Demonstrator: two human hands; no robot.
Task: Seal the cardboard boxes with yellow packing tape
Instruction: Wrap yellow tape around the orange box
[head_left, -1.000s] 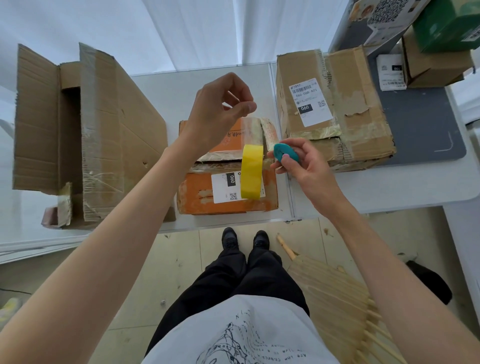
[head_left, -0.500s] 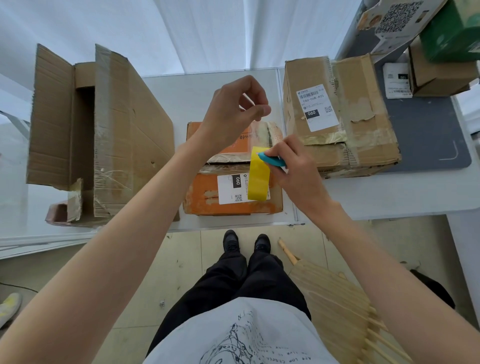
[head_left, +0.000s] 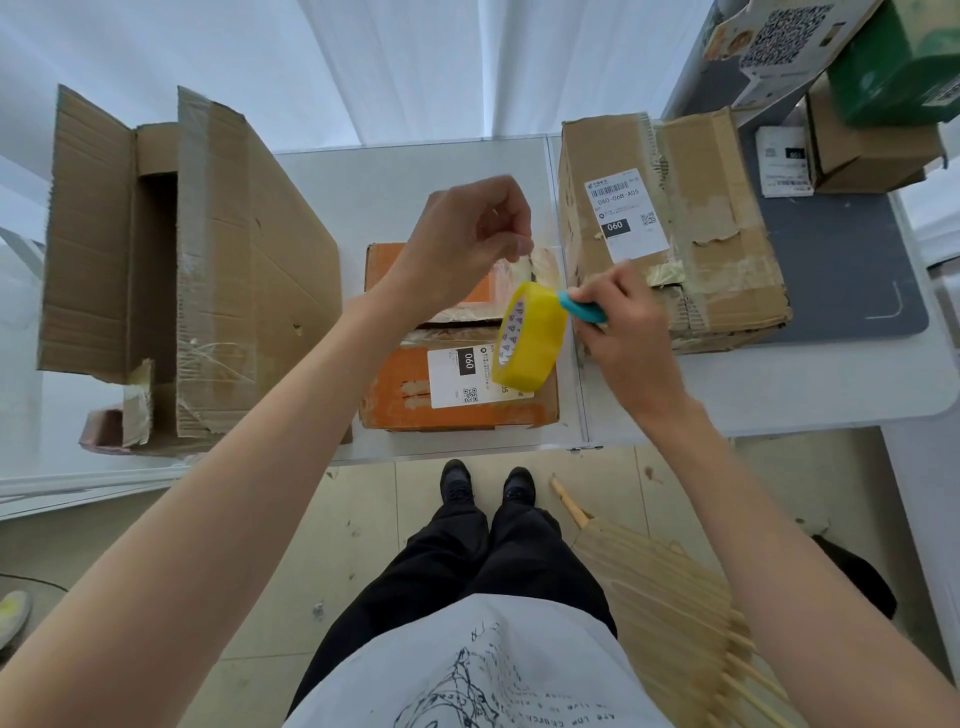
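Observation:
A yellow tape roll (head_left: 530, 338) hangs in the air over an orange cardboard box (head_left: 400, 400) that carries a white label. My left hand (head_left: 462, 239) is above the roll and pinches the pulled-out tape strip at its upper end. My right hand (head_left: 623, 322) grips a small teal cutter (head_left: 582, 307) and holds it against the strip just above the roll. A brown box (head_left: 696, 218) with old tape stands to the right. At the left stands a large open brown box (head_left: 208, 270) with raised flaps.
The boxes stand on a white table (head_left: 415, 182), with a grey mat (head_left: 831, 260) at its right end. More stacked boxes (head_left: 872, 145) sit at the far right. Below are my legs, shoes and a wooden slatted thing (head_left: 670, 587) on the floor.
The roll has tilted so its inner side shows. My right hand moved up with the cutter to the strip above the roll. The left hand stayed pinching the strip.

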